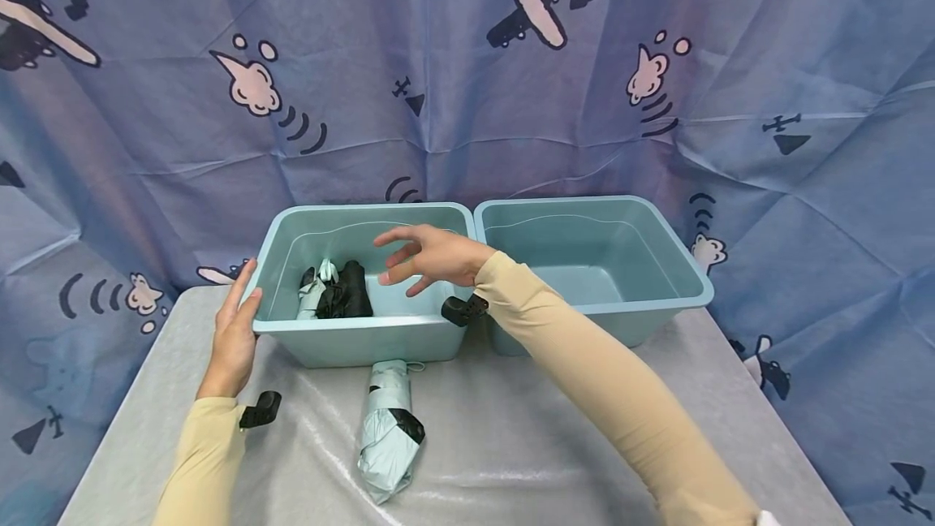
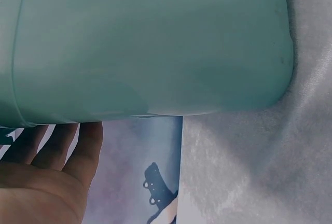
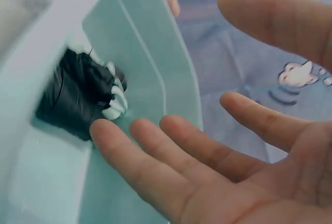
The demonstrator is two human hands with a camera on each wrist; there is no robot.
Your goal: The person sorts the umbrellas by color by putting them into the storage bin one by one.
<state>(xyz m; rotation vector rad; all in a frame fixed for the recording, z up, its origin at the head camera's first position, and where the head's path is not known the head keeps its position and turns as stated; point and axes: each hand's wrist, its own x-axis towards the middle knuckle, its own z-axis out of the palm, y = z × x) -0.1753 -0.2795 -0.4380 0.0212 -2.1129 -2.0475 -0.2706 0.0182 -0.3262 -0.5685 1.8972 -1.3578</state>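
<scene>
My left hand point(image 1: 232, 339) rests against the outer left side of the left teal bin point(image 1: 351, 345); its fairly straight fingers point(image 2: 85, 151) touch the wall in the left wrist view. Above that bin my right hand point(image 1: 436, 256) hovers with spread fingers, holding nothing. Inside at the left lie a black folded umbrella point(image 1: 355, 291) and a pale mint bundle point(image 1: 312, 296), seemingly another folded umbrella, partly hidden. The right wrist view shows the black umbrella point(image 3: 72, 97) beyond my fingertips. Another pale mint folded umbrella point(image 1: 387, 445) with a black patch lies on the table before the bin.
A second teal bin point(image 1: 592, 254) stands to the right, close against the first, with nothing visible inside. Both are on a table with a grey cover point(image 1: 548, 445). A blue printed curtain point(image 1: 453, 104) hangs behind the table and at its sides.
</scene>
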